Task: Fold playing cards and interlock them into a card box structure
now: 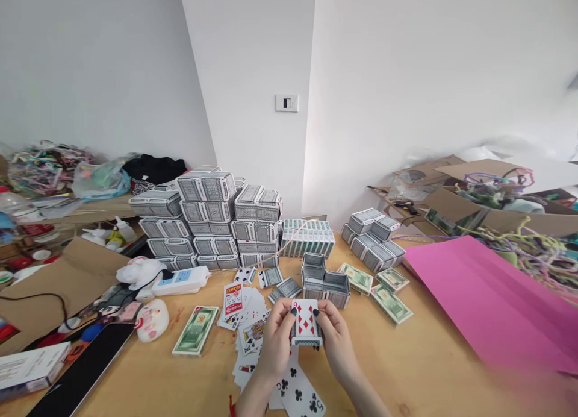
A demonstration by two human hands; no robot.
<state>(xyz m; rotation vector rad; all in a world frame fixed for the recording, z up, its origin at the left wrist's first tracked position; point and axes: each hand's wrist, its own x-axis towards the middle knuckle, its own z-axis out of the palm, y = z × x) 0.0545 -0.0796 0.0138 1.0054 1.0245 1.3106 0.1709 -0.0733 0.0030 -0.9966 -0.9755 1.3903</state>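
Observation:
Between my left hand (280, 335) and my right hand (333, 332) is a nine of diamonds playing card (306, 320), face toward me, with grey patterned folded card edges at its sides and bottom. Both thumbs press on its sides; the fingers behind are hidden. Loose playing cards (298, 384) lie face up beneath my wrists and spread to the left. Just beyond my hands stand several open boxes folded from grey-backed cards (325, 281). A red poker card (233, 299) rests on the loose pile.
Tall stacks of folded card boxes (208, 212) stand at the back left, a smaller stack (374, 239) at the back right. Green card packs (195, 331) lie on both sides. A pink sheet (492, 302) covers the right; a power strip (183, 279) and phone-like black slab (83, 372) lie left.

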